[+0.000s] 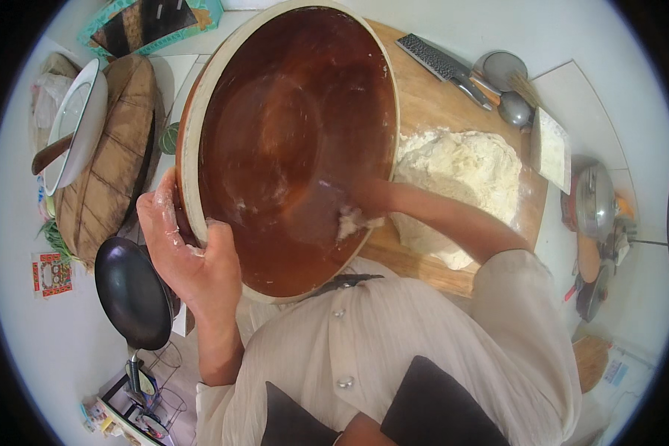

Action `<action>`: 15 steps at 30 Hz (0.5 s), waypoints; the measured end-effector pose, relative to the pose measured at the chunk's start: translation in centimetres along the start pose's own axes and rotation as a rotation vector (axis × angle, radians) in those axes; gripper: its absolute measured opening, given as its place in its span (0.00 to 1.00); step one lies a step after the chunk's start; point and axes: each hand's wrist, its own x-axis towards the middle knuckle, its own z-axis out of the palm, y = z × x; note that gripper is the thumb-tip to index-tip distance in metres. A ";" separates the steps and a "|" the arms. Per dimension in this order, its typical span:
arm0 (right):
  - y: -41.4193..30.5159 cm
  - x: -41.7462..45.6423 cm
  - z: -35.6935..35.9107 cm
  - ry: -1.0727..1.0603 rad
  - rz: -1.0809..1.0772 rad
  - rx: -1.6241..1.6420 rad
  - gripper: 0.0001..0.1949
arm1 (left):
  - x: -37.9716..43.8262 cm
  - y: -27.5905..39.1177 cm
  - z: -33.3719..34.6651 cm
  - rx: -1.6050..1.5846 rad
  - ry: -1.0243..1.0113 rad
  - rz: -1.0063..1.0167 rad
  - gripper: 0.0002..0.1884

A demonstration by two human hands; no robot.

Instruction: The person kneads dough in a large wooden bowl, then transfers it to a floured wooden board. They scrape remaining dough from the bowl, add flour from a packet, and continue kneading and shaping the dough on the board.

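Note:
A large brown-glazed earthenware basin [267,128] with a pale rim is tipped up, its open mouth facing me. My left hand [195,256] grips the rim at the lower left, thumb over the edge, with flour or dough on the fingers. Inside the basin, my right hand [368,196] is at the lower right wall and blurred by motion. Whether its fingers hold anything cannot be made out. A scrap of dough [349,222] is just below it, and thin floury smears mark the glaze. Beneath my right forearm, a floury mass of dough [463,167] lies on a wooden board [429,83].
At the board's far edge lie a cleaver [443,69], a metal ladle [514,107] and a sieve [500,69]. A pale box-like container [552,148] stands right. On the left are a black wok [131,292], a large round woven lid [111,150] and a white enamel basin [86,134].

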 end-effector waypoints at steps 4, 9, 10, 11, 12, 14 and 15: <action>-0.6 -5.4 -5.5 -0.214 0.310 -0.356 0.29 | 0.0 -0.1 -0.2 0.002 -0.010 -0.064 0.27; -2.3 -5.5 -11.2 -0.020 0.327 -0.211 0.19 | 0.3 -0.1 -0.1 -0.040 0.000 -0.110 0.26; -1.8 -4.6 -10.0 0.020 0.240 -0.171 0.18 | 0.4 -0.1 0.0 -0.048 -0.004 -0.103 0.26; -1.5 -3.2 -8.8 0.061 0.152 -0.131 0.18 | 0.4 -0.2 0.0 -0.055 -0.007 -0.096 0.27; -2.9 -1.1 -8.3 -0.063 0.171 -0.159 0.19 | 0.3 -0.3 0.0 -0.052 -0.006 -0.092 0.27; -4.3 1.4 -4.9 -0.180 0.117 -0.174 0.21 | 0.3 -0.5 -0.2 -0.045 -0.012 -0.101 0.27; -3.5 2.2 -2.0 -0.177 0.044 -0.159 0.23 | 0.3 -0.5 -0.3 -0.044 -0.015 -0.108 0.27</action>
